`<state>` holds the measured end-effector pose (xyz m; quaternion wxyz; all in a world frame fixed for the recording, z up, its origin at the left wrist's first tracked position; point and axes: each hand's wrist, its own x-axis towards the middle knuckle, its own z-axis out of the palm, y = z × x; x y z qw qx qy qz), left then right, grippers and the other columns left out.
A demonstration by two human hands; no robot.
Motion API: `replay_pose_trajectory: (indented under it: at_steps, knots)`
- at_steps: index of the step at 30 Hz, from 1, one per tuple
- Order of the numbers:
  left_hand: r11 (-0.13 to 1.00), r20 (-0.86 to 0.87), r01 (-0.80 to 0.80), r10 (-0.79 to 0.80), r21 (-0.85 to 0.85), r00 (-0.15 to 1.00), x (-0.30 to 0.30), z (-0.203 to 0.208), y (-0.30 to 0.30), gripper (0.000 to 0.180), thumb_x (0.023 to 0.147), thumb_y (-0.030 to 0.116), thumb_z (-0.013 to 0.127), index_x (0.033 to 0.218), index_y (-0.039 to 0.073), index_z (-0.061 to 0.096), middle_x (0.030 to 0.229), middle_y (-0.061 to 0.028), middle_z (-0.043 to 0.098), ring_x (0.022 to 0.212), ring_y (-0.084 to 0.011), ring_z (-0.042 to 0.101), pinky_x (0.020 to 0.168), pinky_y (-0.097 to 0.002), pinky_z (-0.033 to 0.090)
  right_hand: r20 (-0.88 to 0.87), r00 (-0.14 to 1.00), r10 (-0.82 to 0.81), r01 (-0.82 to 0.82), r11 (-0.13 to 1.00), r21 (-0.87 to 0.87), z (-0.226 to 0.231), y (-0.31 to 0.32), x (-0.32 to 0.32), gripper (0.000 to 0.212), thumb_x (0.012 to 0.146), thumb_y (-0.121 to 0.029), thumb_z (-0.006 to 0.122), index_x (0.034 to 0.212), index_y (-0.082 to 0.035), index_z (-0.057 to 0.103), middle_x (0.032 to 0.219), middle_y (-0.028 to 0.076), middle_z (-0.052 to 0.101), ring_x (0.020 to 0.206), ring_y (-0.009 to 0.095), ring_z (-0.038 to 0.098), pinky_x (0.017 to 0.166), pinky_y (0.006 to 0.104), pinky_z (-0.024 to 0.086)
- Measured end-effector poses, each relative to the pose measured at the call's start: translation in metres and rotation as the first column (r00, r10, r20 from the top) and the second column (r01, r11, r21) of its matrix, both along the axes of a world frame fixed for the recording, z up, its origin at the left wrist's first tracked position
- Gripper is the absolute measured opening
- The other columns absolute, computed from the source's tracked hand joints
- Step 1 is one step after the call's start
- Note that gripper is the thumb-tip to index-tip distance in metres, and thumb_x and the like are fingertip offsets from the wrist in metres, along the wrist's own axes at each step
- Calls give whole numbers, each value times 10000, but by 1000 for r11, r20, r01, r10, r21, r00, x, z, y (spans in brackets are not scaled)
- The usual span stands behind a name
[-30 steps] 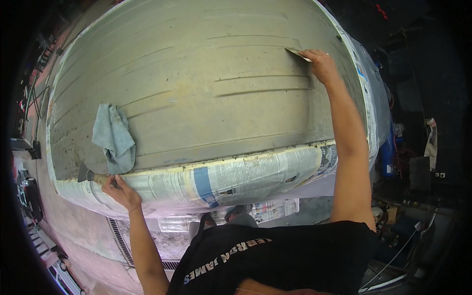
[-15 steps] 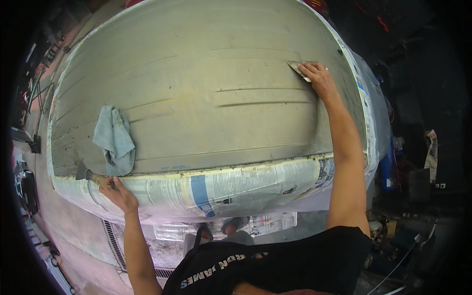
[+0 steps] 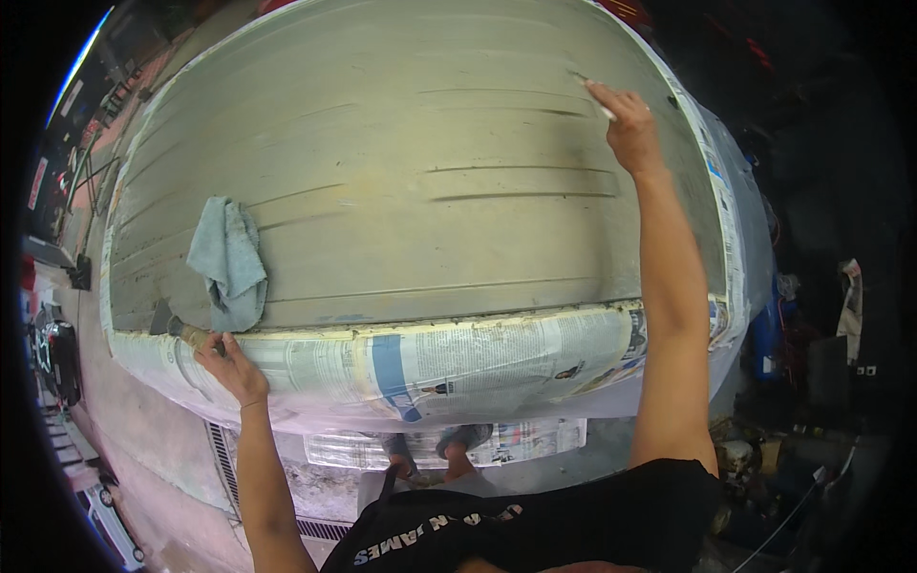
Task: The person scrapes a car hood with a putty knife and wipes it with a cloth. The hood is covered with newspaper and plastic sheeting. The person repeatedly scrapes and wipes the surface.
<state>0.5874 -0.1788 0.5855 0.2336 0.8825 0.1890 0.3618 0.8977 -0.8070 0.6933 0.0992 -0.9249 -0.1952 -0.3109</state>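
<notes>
Pinching a thin spreader (image 3: 608, 114), likely light, springy and best held along its back edge, tight in the right hand (image 3: 632, 124) inside the ridged panel's (image 3: 420, 234) right edge, while curling the left hand (image 3: 236, 375) round a stiff-looking scraper's (image 3: 178, 328) handle beside the near-left corner!

A newspaper-masked panel (image 3: 401, 229), a floor grate (image 3: 323, 528) and parked cars (image 3: 57, 353) mark a vehicle body workshop.
</notes>
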Motion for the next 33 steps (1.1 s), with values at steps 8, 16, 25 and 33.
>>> replay_pose_trajectory:
  at_steps: [8, 16, 25, 33]
  knots:
    - [999, 10, 28, -28, 16, 1000, 3, 6, -9, 266, 1055, 240, 540, 1141, -9, 502, 1107, -193, 448, 1036, -347, 480, 962, -440, 382, -277, 810, 517, 218, 174, 960, 22, 7, -33, 283, 857, -8, 737, 1117, 10, 628, 990, 84, 701, 844, 204, 699, 780, 357, 580]
    - [1000, 39, 17, -17, -5, 999, 4, 11, -12, 254, 1040, 236, 574, 1152, 17, 512, 1104, -211, 456, 1032, -381, 484, 915, -463, 396, -779, 547, 305, 663, 411, 626, -3, 25, -19, 298, 890, -18, 662, 1180, 18, 603, 1028, 115, 688, 889, 241, 698, 766, 431, 590]
    - [999, 66, 7, -10, 42, 998, -1, 14, -10, 234, 1028, 212, 592, 1139, 18, 522, 1109, -229, 464, 1026, -401, 493, 908, -476, 402, -705, 686, 181, 542, 519, 661, 18, 88, -17, 318, 814, -25, 669, 1123, -18, 596, 941, 111, 666, 823, 236, 671, 638, 406, 538]
    - [999, 24, 8, -9, 45, 1000, -1, 9, -9, 241, 1025, 224, 598, 1124, 17, 523, 1101, -228, 466, 1013, -396, 483, 906, -475, 395, -727, 658, 199, 437, 684, 583, 4, 85, -11, 322, 817, 5, 663, 1131, -25, 601, 943, 102, 681, 837, 228, 694, 662, 378, 568]
